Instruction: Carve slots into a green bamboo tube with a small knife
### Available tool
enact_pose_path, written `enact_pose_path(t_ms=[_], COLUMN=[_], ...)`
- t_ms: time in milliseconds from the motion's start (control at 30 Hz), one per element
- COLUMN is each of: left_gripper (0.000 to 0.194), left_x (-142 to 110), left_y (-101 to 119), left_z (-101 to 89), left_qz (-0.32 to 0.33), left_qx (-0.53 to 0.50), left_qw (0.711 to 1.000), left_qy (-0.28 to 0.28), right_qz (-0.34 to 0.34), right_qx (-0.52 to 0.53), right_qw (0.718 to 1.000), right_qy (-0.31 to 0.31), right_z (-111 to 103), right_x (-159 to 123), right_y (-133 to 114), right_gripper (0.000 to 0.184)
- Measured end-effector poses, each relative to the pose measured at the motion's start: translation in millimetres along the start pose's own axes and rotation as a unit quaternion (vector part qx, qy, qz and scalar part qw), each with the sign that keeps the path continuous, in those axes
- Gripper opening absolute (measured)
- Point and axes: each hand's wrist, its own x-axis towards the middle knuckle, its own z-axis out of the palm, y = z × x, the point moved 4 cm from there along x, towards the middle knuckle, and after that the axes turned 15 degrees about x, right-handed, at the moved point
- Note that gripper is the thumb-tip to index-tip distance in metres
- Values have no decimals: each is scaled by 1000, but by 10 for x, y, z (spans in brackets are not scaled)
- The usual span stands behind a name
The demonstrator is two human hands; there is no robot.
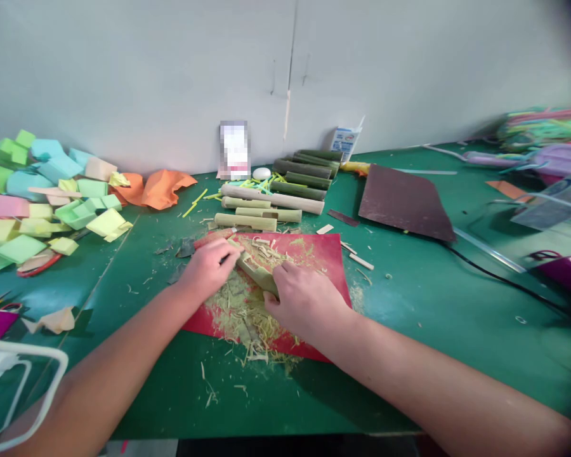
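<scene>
A short pale-green bamboo piece [261, 277] with a cut-out side lies at a slant between my hands, over a red sheet [330, 254] strewn with shavings. My right hand [307, 295] is closed around its near end. At the far end, the fingers of my left hand [210, 270] are closed on the bamboo, and a small dark thing shows between them, too blurred to name. Just behind the left hand lies a tool with a reddish-brown wooden handle [214, 237]. Pale shavings and fine dust [252, 317] cover much of the sheet.
Several bamboo pieces [276, 198] lie in a row behind the sheet. A dark brown sheet [402, 203] rests to the right, with a black cord [495, 270] near it. Folded coloured paper [59, 171] is heaped at left. A white frame [59, 368] stands at the near left.
</scene>
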Motion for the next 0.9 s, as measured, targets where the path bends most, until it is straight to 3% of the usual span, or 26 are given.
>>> enact_pose_path(t_ms=[300, 667, 733, 800, 900], left_gripper=[18, 20, 20, 19, 23], left_x=[-14, -9, 10, 18, -14], left_y=[22, 23, -51, -156, -272], left_z=[-19, 1, -27, -49, -29], left_qz=[-1, 4, -25, -95, -227], left_qx=[16, 1, 1, -22, -159], left_qw=[1000, 1000, 1000, 995, 961], left_qy=[15, -7, 9, 11, -19], right_qz=[5, -7, -1, 2, 7], right_qx=[-2, -7, -9, -11, -8], right_qw=[1000, 1000, 1000, 1000, 1000], right_qy=[-6, 11, 10, 5, -4], right_z=[-24, 22, 11, -8, -34], right_x=[-4, -5, -4, -4, -2], right_y=[-17, 9, 13, 13, 19], right_gripper=[22, 20, 20, 20, 21])
